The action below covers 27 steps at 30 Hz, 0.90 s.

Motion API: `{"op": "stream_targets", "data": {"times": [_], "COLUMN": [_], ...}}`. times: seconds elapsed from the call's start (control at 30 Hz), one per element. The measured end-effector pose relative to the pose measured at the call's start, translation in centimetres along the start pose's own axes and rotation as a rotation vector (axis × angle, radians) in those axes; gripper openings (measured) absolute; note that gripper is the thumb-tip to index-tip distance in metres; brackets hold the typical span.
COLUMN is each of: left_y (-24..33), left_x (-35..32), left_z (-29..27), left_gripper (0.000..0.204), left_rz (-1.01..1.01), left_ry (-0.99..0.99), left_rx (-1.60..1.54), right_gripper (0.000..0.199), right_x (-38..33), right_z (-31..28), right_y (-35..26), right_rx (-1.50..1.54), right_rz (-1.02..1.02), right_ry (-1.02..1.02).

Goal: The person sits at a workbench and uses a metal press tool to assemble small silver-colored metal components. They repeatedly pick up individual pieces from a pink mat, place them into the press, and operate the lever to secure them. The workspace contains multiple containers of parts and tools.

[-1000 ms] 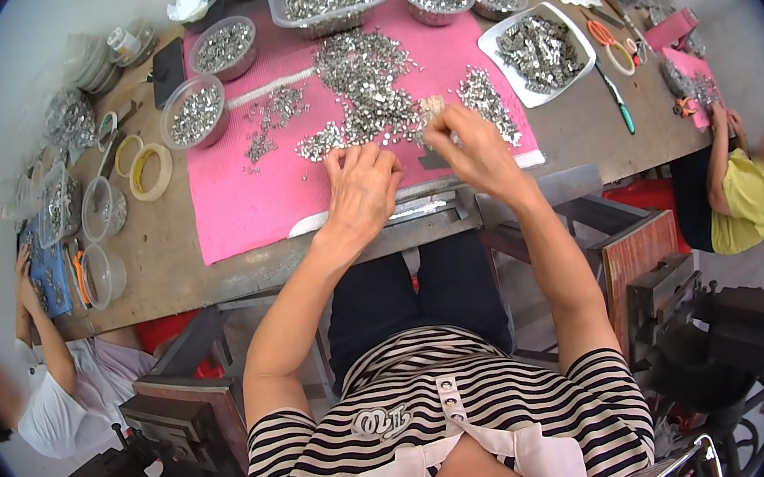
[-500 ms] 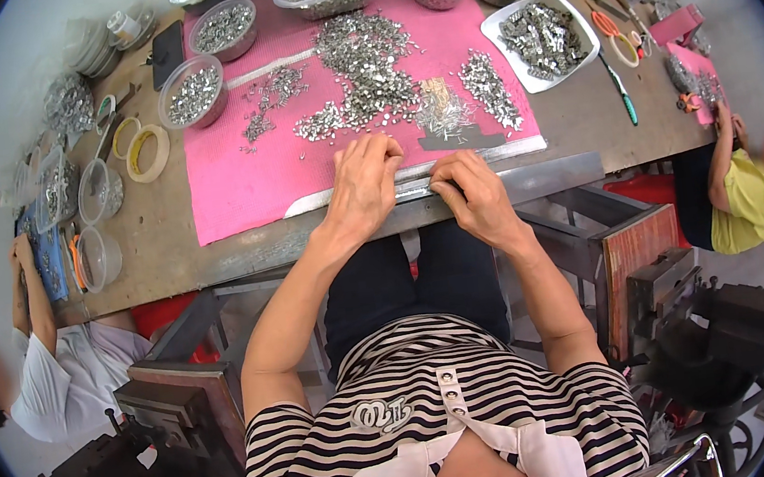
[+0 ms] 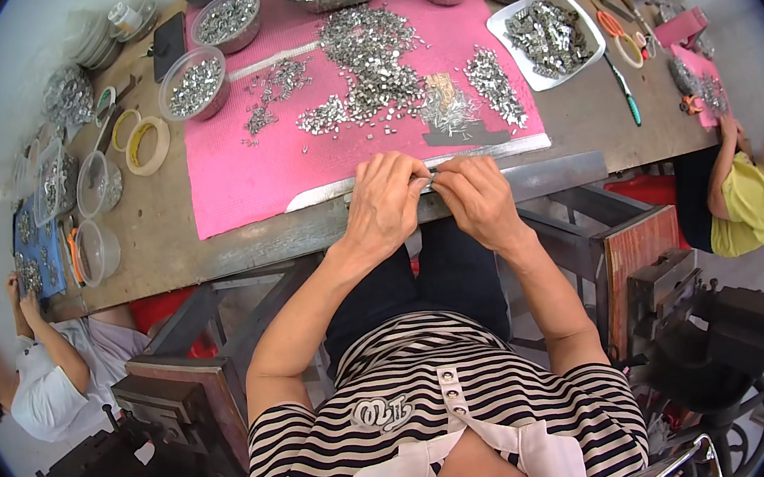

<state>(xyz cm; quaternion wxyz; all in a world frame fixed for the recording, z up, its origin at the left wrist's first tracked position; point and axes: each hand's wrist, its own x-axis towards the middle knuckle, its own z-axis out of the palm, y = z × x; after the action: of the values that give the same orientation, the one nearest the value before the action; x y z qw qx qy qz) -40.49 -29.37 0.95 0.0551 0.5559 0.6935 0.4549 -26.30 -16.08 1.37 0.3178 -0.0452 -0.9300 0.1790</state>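
Both hands meet at the table's front edge, fingertips almost touching. My left hand (image 3: pixel 387 202) is closed in a pinch, thumb against fingers, and my right hand (image 3: pixel 475 198) pinches just beside it. A small shiny metal piece (image 3: pixel 433 177) shows between the fingertips; its exact shape is too small to tell. Beyond the hands, a large pile of small silvery metal pieces (image 3: pixel 376 60) lies on the pink mat (image 3: pixel 244 183). Thin metal pins (image 3: pixel 449 116) lie in a heap behind my right hand, beside another heap of silvery pieces (image 3: pixel 494 84).
A white square dish (image 3: pixel 523 72) and clear tubs (image 3: pixel 195 88) hold more metal pieces. Tape rolls (image 3: pixel 147 147) lie left; a green-handled tool (image 3: pixel 633 108) lies right. A metal strip (image 3: pixel 553 172) runs along the front edge. A person (image 3: pixel 54 379) works at each side.
My left hand has come down from the pile's near edge to meet my right hand at the table edge. The person at left has drawn their hands nearer.
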Motion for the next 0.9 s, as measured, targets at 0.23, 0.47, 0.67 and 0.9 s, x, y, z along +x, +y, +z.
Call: {"op": "stream_targets", "data": {"times": [0.23, 0.47, 0.67, 0.9], "left_y": [0.1, 0.3, 1.0, 1.8], "left_x": [0.0, 0.1, -0.3, -1.0], "left_z": [0.2, 0.3, 0.1, 1.5], "left_gripper": [0.011, 0.013, 0.013, 0.025], "left_rz": [0.069, 0.125, 0.144, -0.026], "left_ry": [0.005, 0.011, 0.067, 0.101], "left_rx": [0.075, 0.146, 0.167, 0.231], "right_gripper": [0.012, 0.011, 0.015, 0.011], "right_x": [-1.1, -1.9, 0.6, 8.8], "right_z": [0.0, 0.3, -0.4, 1.8], "right_y": [1.2, 1.4, 3.0, 9.9], "right_rx": [0.285, 0.328, 0.222, 0.028], "right_rz": [0.276, 0.414, 0.274, 0.206], "right_ry": [0.109, 0.183, 0.185, 0.081]}}
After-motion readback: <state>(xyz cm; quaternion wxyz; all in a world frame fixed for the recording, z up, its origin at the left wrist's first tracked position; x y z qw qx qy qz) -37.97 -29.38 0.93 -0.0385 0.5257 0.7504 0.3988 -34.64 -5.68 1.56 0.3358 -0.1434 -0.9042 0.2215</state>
